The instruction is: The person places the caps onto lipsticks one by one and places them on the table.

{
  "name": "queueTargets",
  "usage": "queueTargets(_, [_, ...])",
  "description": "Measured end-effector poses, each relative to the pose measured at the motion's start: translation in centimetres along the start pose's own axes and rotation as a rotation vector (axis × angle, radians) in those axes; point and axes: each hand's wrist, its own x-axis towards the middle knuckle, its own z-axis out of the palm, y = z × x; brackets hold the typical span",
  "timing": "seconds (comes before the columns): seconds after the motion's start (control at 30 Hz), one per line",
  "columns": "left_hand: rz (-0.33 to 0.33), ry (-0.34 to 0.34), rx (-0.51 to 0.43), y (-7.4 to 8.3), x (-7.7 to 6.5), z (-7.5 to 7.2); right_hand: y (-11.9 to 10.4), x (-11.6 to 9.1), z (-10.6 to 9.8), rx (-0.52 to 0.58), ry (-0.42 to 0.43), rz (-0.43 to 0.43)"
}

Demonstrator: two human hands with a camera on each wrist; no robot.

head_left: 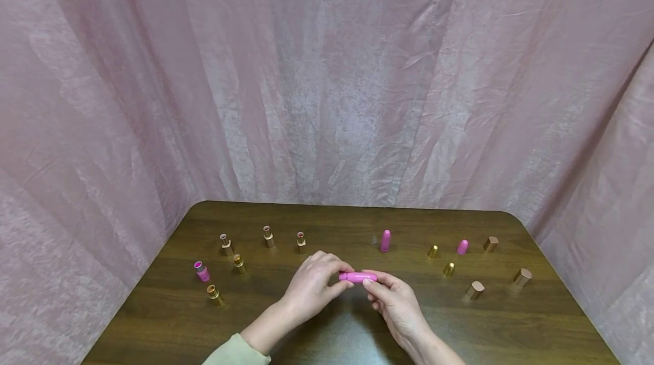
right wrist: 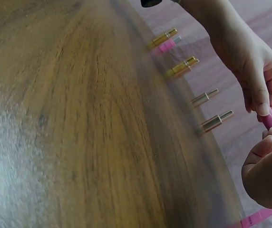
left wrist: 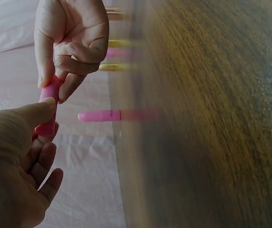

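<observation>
Above the middle of the table, both hands hold a pink lipstick point(head_left: 357, 277) lying level between them, its two parts together. My left hand point(head_left: 315, 285) pinches the left end between thumb and fingers. From the other side, my right hand point(head_left: 399, 303) grips the right end with its thumb and fingertips. In the left wrist view the lipstick point(left wrist: 48, 110) slants between the two thumbs. Only a short piece of the lipstick point(right wrist: 270, 118) shows in the right wrist view, the rest hidden by the fingers. Behind the hands, another pink lipstick point(head_left: 385, 241) stands upright with its cap on.
Uncapped lipstick tubes stand at the left: several rose-gold ones point(head_left: 268, 236), two gold ones point(head_left: 214, 295) and a pink one point(head_left: 201, 271). Loose caps stand at the right: gold point(head_left: 449, 269), pink point(head_left: 462, 247) and rose-gold point(head_left: 476, 290). A pink curtain point(head_left: 327, 81) hangs behind the wooden table point(head_left: 168, 308).
</observation>
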Motion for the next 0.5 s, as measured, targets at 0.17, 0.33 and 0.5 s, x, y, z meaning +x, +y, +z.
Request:
queueTargets(0.17, [-0.017,-0.015,0.020,-0.03,-0.04,0.10,-0.05,0.12,-0.01,-0.078,0.016,-0.043])
queueTargets(0.33, [-0.023,-0.045,0.091,0.04,0.01,0.27,-0.38,0.14,0.07,-0.246,0.025,-0.159])
queueTargets(0.5, [0.002,-0.053,0.179,0.04,0.17,0.79,-0.72,0.21,0.07,-0.344,0.010,-0.235])
